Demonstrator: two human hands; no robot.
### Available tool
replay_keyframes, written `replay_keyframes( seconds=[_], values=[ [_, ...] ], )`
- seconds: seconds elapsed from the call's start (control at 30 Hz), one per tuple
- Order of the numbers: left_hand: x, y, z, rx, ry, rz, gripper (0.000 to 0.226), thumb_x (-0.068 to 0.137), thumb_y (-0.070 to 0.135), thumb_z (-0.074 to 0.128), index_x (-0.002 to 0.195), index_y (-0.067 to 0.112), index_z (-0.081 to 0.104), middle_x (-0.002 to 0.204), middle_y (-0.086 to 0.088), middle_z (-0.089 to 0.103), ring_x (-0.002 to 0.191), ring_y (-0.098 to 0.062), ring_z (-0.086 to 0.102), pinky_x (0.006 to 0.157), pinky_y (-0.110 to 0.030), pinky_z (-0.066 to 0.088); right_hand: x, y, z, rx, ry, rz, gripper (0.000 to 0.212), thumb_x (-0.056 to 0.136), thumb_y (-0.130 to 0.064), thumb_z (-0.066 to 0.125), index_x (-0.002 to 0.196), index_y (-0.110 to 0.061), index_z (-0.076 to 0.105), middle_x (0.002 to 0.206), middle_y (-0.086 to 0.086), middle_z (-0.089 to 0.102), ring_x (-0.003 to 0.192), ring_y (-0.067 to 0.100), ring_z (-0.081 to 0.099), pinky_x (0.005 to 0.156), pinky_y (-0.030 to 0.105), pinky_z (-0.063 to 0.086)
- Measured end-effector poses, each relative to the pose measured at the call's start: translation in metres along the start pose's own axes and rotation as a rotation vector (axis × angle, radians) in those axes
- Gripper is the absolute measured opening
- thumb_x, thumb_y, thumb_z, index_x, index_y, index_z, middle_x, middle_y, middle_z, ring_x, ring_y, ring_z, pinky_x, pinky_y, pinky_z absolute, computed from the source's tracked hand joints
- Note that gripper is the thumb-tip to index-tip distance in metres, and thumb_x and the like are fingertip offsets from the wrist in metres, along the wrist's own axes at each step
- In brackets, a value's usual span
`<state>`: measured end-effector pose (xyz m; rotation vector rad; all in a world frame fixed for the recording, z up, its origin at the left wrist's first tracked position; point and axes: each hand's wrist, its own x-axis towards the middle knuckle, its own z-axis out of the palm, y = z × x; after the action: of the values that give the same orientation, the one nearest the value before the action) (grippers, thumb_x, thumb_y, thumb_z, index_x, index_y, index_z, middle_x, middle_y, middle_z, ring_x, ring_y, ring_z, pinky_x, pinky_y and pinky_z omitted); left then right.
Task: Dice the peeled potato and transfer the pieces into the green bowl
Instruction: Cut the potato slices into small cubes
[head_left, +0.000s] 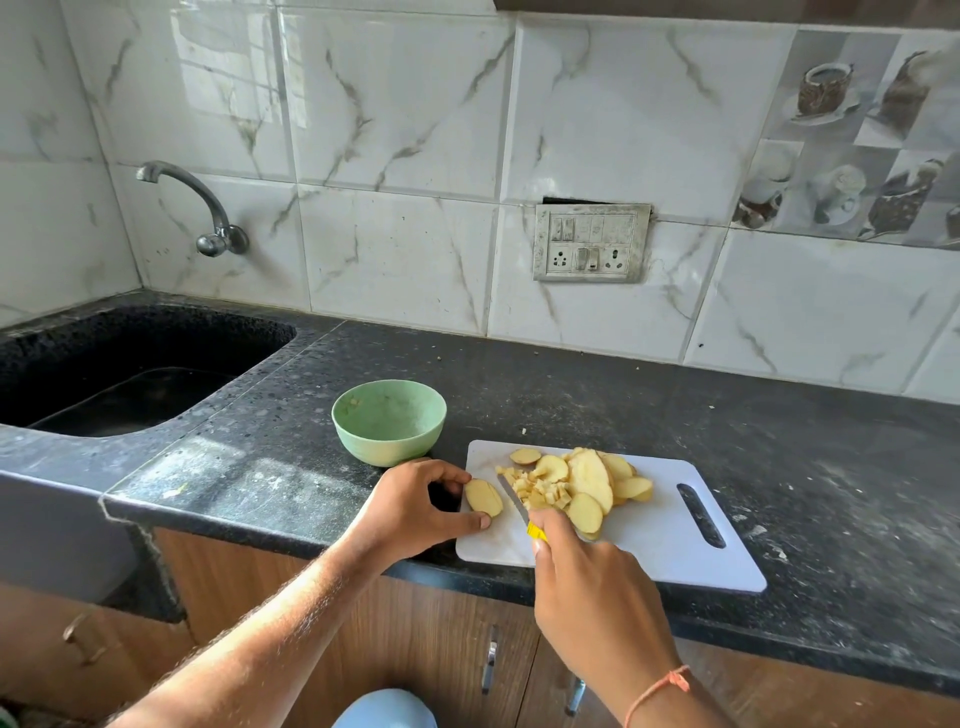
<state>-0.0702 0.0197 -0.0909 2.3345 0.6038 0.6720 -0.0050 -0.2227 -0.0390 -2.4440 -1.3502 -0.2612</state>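
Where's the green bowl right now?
Head view: the green bowl stands on the dark counter, between the sink and the white cutting board's far-left corner, just beyond the left hand.

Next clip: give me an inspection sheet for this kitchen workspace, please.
Surface: dark speckled counter, dusty, scattered crumbs.
Job's things: white cutting board holds potato slices and diced pieces; green bowl stands left of the board, a few bits inside.
Clutter: nothing seen beyond crumbs.
Grippers: left hand pinches one potato slice; right hand grips a yellow-handled knife.
Cables: nothing seen.
Surroundings: sink, wall tap, switch panel, marble-look tiles, wooden cabinets below.
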Motion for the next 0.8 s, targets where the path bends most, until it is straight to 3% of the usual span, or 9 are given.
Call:
replay_keyframes(
  seconds=[0.2, 0.43, 0.6, 0.7, 0.8],
  values=[
    [-0.001, 0.000, -0.001, -0.006, -0.002, 0.009, 0.052, 0.064, 0.064, 0.091, 0.108, 0.039, 0.079, 0.093, 0.022, 0.072, 0.090, 0.003, 0.067, 0.073, -0.013, 0.050, 0.021, -0.011, 0.008, -0.042, -0.013, -0.014, 0.027, 0.108, -0.031, 0.033, 0.133, -0.031, 0.043, 0.076, -0.007, 0.057, 0.065, 0.021, 0.048, 0.048, 0.032, 0.029],
    [0.001, -0.002, -0.002, -0.031, -0.010, 0.012, 0.052, 0.065, 0.060, 0.094, 0.110, 0.038, 0.079, 0.093, 0.020, 0.073, 0.090, 0.002, 0.067, 0.077, -0.017, 0.052, 0.039, -0.019, 0.012, -0.015, -0.066, 0.000, 0.024, 0.109, -0.030, 0.035, 0.129, -0.029, 0.048, 0.088, -0.001, 0.066, 0.072, 0.020, 0.052, 0.054, 0.032, 0.033],
    [0.001, -0.001, -0.001, -0.035, -0.015, -0.001, 0.050, 0.066, 0.057, 0.094, 0.110, 0.038, 0.080, 0.094, 0.020, 0.073, 0.090, 0.004, 0.067, 0.076, -0.012, 0.049, 0.042, -0.015, 0.013, -0.007, -0.110, -0.025, 0.024, 0.108, -0.031, 0.037, 0.128, -0.028, 0.049, 0.096, 0.003, 0.070, 0.086, 0.027, 0.065, 0.062, 0.037, 0.045],
    [0.000, -0.001, -0.001, -0.033, -0.018, -0.010, 0.048, 0.067, 0.057, 0.094, 0.109, 0.039, 0.080, 0.094, 0.020, 0.072, 0.091, 0.005, 0.066, 0.073, -0.009, 0.045, 0.027, -0.008, 0.014, -0.008, -0.115, -0.057, 0.025, 0.108, -0.030, 0.034, 0.131, -0.029, 0.044, 0.086, 0.000, 0.066, 0.077, 0.025, 0.060, 0.062, 0.039, 0.048],
    [0.000, -0.002, -0.001, -0.032, -0.015, -0.015, 0.049, 0.066, 0.060, 0.093, 0.110, 0.040, 0.080, 0.094, 0.020, 0.072, 0.091, 0.006, 0.066, 0.073, -0.009, 0.045, 0.006, -0.004, 0.014, -0.047, -0.155, -0.076, 0.025, 0.108, -0.026, 0.034, 0.132, -0.030, 0.037, 0.071, -0.003, 0.051, 0.067, 0.026, 0.053, 0.052, 0.038, 0.038]
  ],
)
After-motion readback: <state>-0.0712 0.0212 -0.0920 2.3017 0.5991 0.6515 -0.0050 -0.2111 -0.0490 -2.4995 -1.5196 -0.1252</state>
